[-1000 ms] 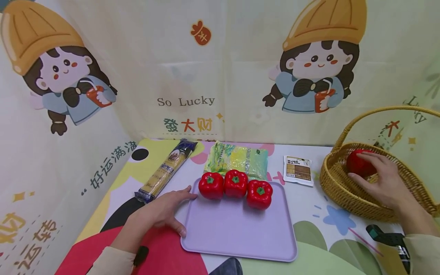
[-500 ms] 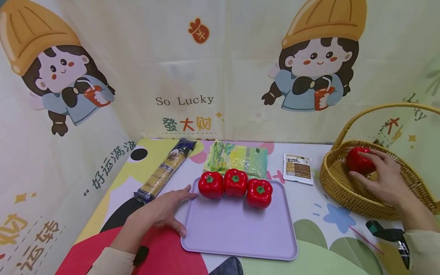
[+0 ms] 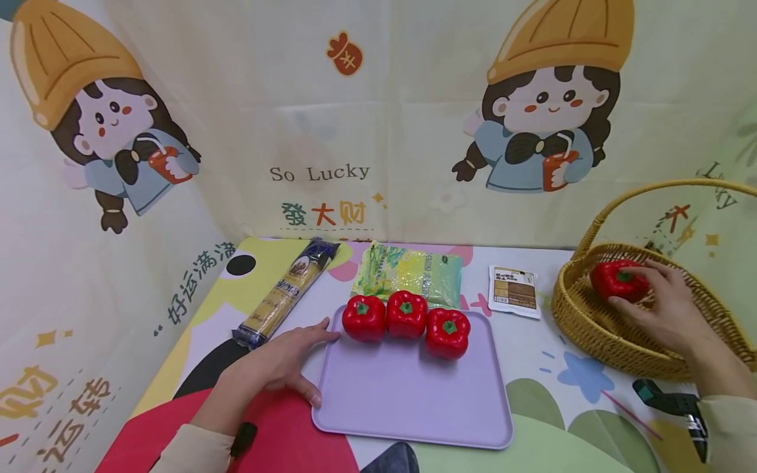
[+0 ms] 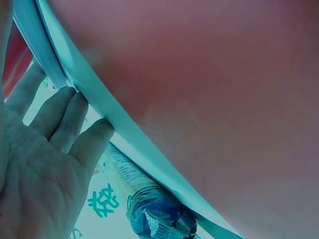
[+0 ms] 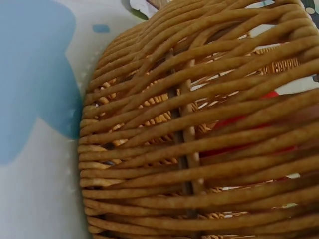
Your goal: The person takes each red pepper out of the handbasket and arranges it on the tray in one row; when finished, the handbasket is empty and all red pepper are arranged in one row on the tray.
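Note:
In the head view, my right hand (image 3: 668, 305) reaches into the wicker basket (image 3: 609, 341) and grips a red bell pepper (image 3: 612, 279) between thumb and fingers, its green stem facing the hand. My left hand (image 3: 280, 361) lies along the left edge of the lilac tray (image 3: 408, 401), thumb and fingers spread and touching its rim. Three red bell peppers (image 3: 405, 315) stand in a row at the tray's far side. Through the weave in the right wrist view only some red of the pepper (image 5: 234, 134) shows; the right hand is hidden there.
A pack of noodles (image 3: 286, 295) lies left of the tray. Behind the peppers is a green-yellow bag (image 3: 408, 272), and a small white-brown packet (image 3: 513, 292) sits between tray and basket. The basket's handle (image 3: 644, 190) arches above it. A printed curtain (image 3: 414, 131) closes off the back.
In the basket the pepper has turned, so its green stem now shows, and it has shifted slightly left. My right fingers have closed in on it. The left hand stays at the tray.

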### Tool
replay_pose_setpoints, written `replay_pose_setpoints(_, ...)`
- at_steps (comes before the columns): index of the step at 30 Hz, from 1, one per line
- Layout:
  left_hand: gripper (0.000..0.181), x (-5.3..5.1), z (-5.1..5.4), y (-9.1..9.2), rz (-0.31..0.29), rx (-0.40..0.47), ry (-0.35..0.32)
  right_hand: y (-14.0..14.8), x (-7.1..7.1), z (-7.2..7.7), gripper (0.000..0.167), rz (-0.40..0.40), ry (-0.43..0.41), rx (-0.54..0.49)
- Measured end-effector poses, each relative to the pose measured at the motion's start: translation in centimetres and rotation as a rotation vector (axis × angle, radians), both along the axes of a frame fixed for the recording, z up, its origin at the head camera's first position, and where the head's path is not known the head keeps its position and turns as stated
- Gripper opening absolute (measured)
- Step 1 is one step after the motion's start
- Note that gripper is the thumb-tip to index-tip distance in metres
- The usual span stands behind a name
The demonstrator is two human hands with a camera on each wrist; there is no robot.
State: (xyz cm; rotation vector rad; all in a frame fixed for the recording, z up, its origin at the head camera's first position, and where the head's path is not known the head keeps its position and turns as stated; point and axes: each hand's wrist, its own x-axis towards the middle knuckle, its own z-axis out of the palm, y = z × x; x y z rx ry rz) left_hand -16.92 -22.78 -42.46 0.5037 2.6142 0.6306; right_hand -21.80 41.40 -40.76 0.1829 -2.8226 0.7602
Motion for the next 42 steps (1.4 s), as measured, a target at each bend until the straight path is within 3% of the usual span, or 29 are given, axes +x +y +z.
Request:
replay_pose_setpoints(6, 0.106, -0.1, -0.2, 0.3, -0.016, -0.004, 0.012, 0.6, 0.2, -0.4, 0.056, 0.074, 0.059, 0.031)
replay_pose_setpoints(15, 0.108, -0.3, 0.1, 0.4, -0.02, -0.007, 0.015, 0.4, 0.8, -0.5, 0.053, -0.044, 0.058, 0.04)
replay_pose_setpoints(22, 0.108, -0.2, 0.2, 0.3, -0.015, -0.001, 0.015, 0.1, 0.4, -0.6, 0.05, 0.005, 0.11, 0.054)
replay_pose_setpoints(31, 0.106, 0.1, 0.2, 0.1, -0.009, -0.001, 0.008, -0.9, 1.3, 0.0, 0.052, -0.083, 0.077, 0.024)
replay_pose_setpoints(33, 0.106, 0.2, 0.3, 0.1, -0.003, 0.003, 0.002, -1.0, 1.5, 0.1, 0.052, -0.075, 0.099, 0.014)
replay_pose_setpoints(40, 0.106, 0.1, 0.3, 0.1, -0.005, 0.001, 0.011, -1.6, 2.0, 1.0, 0.077, 0.007, 0.19, -0.063)
replay_pose_setpoints(42, 0.106, 0.1, 0.2, 0.0, -0.006, -0.002, 0.013, -1.8, 2.2, 1.4, 0.076, 0.024, 0.205, -0.075)
